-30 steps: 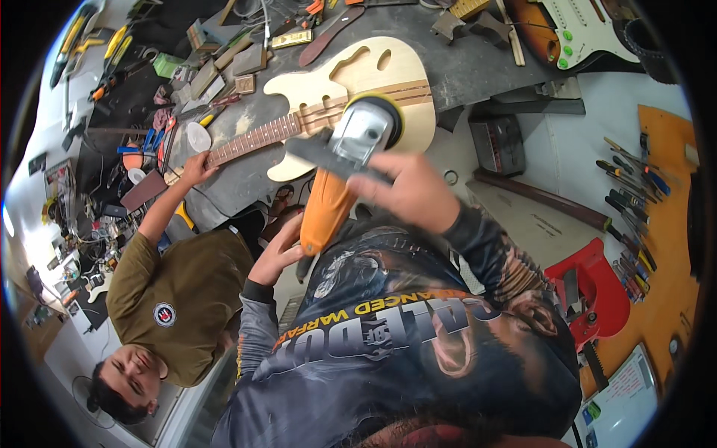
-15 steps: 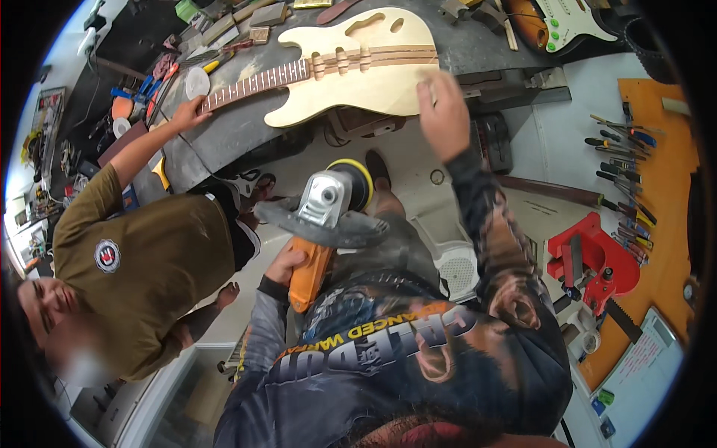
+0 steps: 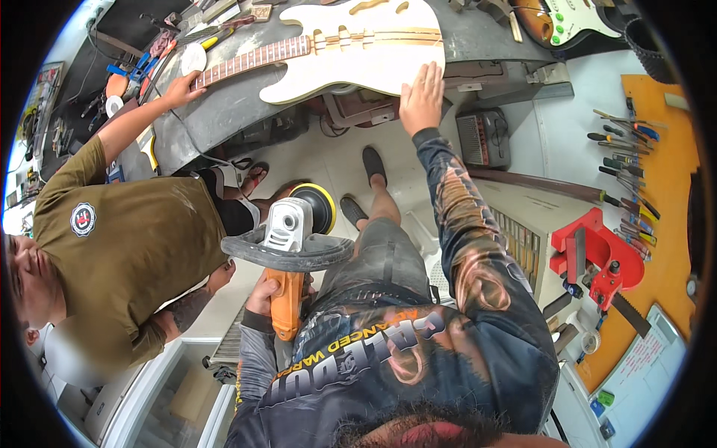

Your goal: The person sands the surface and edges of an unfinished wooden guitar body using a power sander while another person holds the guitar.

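My left hand (image 3: pixel 264 293) is wrapped round the orange body of a polisher (image 3: pixel 286 308), held low in front of me. It has a grey loop handle and a round yellow-edged pad, and hangs clear of the bench. On the bench lies an unfinished pale wood electric guitar (image 3: pixel 370 60) with brown stripes down its middle and open cavities in its body. My right hand (image 3: pixel 423 101) rests flat on the near right edge of that body, fingers stretched out. Another person's hand (image 3: pixel 183 89) grips the far left end of the fretted neck.
A person in an olive shirt (image 3: pixel 134 246) stands at my left. Hand tools and blocks crowd the grey bench (image 3: pixel 224 116). A sunburst guitar (image 3: pixel 549 22) lies at the back right. A red clamp-like tool (image 3: pixel 597 257) and screwdrivers (image 3: pixel 627 160) line the orange board (image 3: pixel 665 224) at right.
My right hand, blurred with its fingers partly bent, now lies flat on the guitar's edge. The polisher has shifted left and slightly lower in view, still in my left hand.
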A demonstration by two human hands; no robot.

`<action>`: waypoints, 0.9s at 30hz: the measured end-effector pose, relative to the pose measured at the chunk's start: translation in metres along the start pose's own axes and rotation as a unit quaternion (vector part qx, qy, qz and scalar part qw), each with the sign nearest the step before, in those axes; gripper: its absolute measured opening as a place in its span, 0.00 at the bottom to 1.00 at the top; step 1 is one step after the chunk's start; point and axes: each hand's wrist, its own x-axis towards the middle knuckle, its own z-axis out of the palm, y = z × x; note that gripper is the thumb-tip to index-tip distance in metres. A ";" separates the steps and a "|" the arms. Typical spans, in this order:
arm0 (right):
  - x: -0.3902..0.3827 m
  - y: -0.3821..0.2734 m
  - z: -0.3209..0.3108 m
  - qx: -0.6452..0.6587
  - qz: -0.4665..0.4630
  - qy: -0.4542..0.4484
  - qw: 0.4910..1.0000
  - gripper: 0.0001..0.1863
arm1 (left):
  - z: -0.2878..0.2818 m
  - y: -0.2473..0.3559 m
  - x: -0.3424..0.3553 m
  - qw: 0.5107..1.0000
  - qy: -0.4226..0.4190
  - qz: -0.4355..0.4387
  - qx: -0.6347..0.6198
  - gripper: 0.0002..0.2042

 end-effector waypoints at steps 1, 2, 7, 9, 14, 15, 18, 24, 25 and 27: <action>-0.009 -0.002 -0.008 0.013 -0.004 0.002 1.000 0.41 | 0.004 0.003 0.001 1.000 -0.012 -0.005 0.005 0.47; -0.022 0.003 -0.015 0.034 -0.034 0.001 0.999 0.43 | 0.014 0.008 0.007 1.000 -0.024 -0.008 0.008 0.47; -0.011 -0.049 -0.170 0.278 0.127 -0.343 0.888 0.22 | 0.031 0.028 0.032 0.991 -0.048 0.008 0.124 0.46; -0.007 -0.097 -0.251 0.402 0.047 -0.326 0.854 0.23 | 0.043 0.039 0.060 0.985 -0.081 -0.011 0.150 0.44; -0.005 -0.125 -0.313 0.264 -0.016 -0.512 0.818 0.29 | 0.120 0.064 0.129 0.957 -0.119 0.034 0.261 0.40; -0.003 -0.118 -0.310 0.265 -0.017 -0.514 0.816 0.29 | 0.135 0.067 0.139 0.958 -0.116 0.033 0.259 0.40; 0.009 -0.091 -0.302 0.373 0.131 -0.437 0.808 0.24 | 0.157 0.076 0.161 0.930 -0.098 0.046 0.351 0.42; 0.046 -0.027 -0.255 0.390 0.084 -0.401 0.825 0.23 | 0.134 0.029 0.146 0.927 0.049 -0.010 0.372 0.41; 0.047 -0.018 -0.248 0.390 0.090 -0.408 0.821 0.23 | 0.140 0.020 0.149 0.927 0.057 -0.025 0.370 0.41; 0.055 -0.001 -0.234 0.397 0.085 -0.404 0.820 0.22 | 0.158 0.012 0.163 0.878 0.140 0.018 0.458 0.35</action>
